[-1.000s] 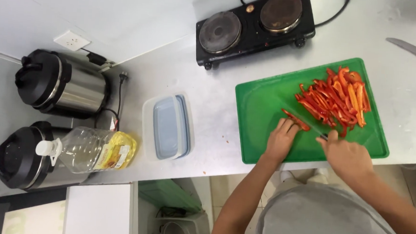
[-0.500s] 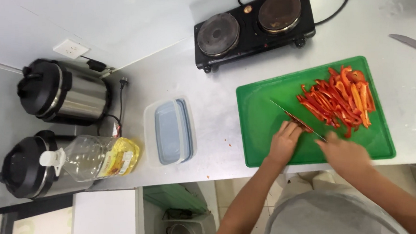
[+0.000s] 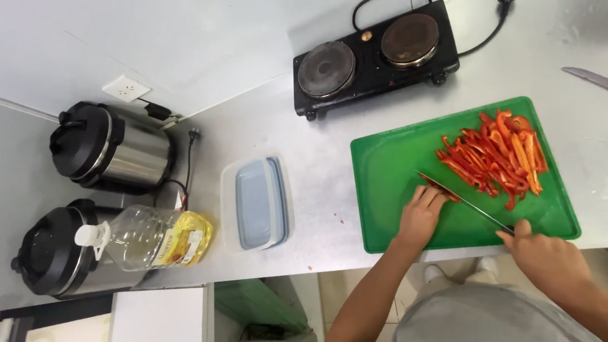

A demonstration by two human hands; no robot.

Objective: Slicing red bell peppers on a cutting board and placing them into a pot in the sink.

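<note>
pepper strips (image 3: 495, 159) on cutting board (image 3: 394, 162), hotplate (image 3: 374, 57) behind, container (image 3: 257, 203) left
</note>
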